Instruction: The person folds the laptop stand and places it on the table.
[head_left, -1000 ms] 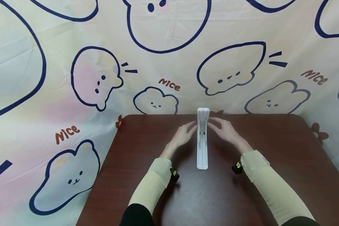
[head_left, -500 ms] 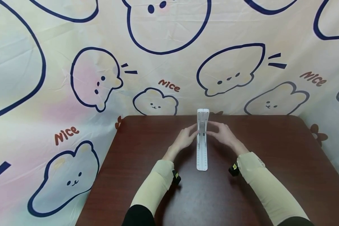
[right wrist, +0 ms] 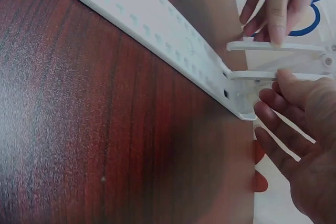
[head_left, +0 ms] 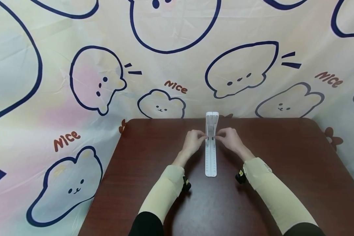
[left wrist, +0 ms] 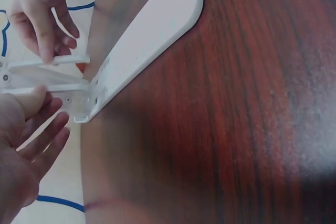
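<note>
A white plastic folding stand [head_left: 211, 164] stands on the brown table, its long flat base pointing toward me and its upright back at the far end. Two slim white arms [left wrist: 52, 88] run between back and base. My left hand [head_left: 192, 141] pinches the left arm with thumb and index finger, the other fingers loosely spread. On the opposite side my right hand [head_left: 230, 140] pinches the right arm [right wrist: 294, 75] the same way. Small slots and rows of marks show on the base [right wrist: 152, 24]. The fingertips behind the arms are partly hidden.
The dark wood table [head_left: 212, 209] reaches to a cloth backdrop [head_left: 171, 65] with cartoon outlines, close behind the stand. A small black wrist camera [head_left: 186, 184] sits on the left wrist, another camera [head_left: 240, 177] on the right.
Both hands have moved slightly toward me and inward, from beside the upper part of the stand to its arms. Their fingers have closed into a pinch. The stand keeps its place.
</note>
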`<action>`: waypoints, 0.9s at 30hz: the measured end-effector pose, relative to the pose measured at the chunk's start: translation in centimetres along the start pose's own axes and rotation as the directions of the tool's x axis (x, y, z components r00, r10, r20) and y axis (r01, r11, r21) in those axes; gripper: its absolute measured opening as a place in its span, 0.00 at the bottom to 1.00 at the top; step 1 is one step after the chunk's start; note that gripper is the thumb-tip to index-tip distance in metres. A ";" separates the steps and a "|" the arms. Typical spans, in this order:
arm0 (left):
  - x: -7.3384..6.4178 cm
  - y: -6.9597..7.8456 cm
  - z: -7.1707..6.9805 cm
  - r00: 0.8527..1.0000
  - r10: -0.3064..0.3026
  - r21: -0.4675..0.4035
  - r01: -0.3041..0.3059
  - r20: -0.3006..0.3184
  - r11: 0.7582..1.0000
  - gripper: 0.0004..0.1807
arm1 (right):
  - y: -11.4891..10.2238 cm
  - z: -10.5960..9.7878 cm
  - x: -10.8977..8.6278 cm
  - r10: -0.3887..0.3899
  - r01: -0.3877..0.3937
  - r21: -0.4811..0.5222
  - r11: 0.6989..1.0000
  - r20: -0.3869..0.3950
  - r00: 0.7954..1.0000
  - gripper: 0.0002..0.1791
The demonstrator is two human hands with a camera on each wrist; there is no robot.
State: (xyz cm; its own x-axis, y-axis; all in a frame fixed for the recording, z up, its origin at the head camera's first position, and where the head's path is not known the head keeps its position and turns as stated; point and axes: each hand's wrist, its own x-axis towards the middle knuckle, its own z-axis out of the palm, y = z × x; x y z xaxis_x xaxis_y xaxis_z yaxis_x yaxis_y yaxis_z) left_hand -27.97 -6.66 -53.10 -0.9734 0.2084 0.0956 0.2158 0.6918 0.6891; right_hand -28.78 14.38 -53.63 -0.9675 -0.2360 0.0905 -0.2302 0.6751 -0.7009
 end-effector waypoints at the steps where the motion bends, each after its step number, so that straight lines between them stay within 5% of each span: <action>1: 0.2 0.1 0.0 1.000 -0.001 0.004 0.001 -0.010 1.000 0.11 | 0.0 0.1 0.2 0.000 0.000 -0.004 1.000 -0.007 1.000 0.12; 9: 1.0 0.0 1.0 0.997 -0.034 0.028 0.036 -0.068 0.999 0.12 | -0.4 0.9 1.3 0.019 -0.029 -0.138 0.990 -0.073 0.997 0.10; 16: 1.6 0.1 0.9 0.997 0.012 0.147 -0.001 -0.075 0.989 0.18 | 0.1 0.0 2.4 -0.037 0.026 -0.385 0.923 -0.021 0.999 0.12; 20: 1.8 0.3 0.5 0.998 0.041 0.164 -0.034 -0.039 0.986 0.20 | 0.0 -0.3 2.6 -0.048 0.047 -0.402 0.914 0.007 0.999 0.12; 27: 2.6 0.2 0.5 0.997 0.030 0.177 -0.017 -0.070 0.984 0.17 | 0.4 0.4 2.9 -0.028 0.017 -0.321 0.947 -0.031 0.999 0.12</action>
State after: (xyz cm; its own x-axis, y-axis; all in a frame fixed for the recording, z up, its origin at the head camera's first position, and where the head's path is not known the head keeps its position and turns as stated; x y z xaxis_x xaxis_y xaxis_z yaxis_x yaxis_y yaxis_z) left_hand -30.41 -5.66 -53.04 -0.9696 0.1801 0.1658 0.2425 0.7997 0.5493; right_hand -31.61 13.71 -53.93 -0.9634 -0.2330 0.1322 -0.2676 0.8598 -0.4348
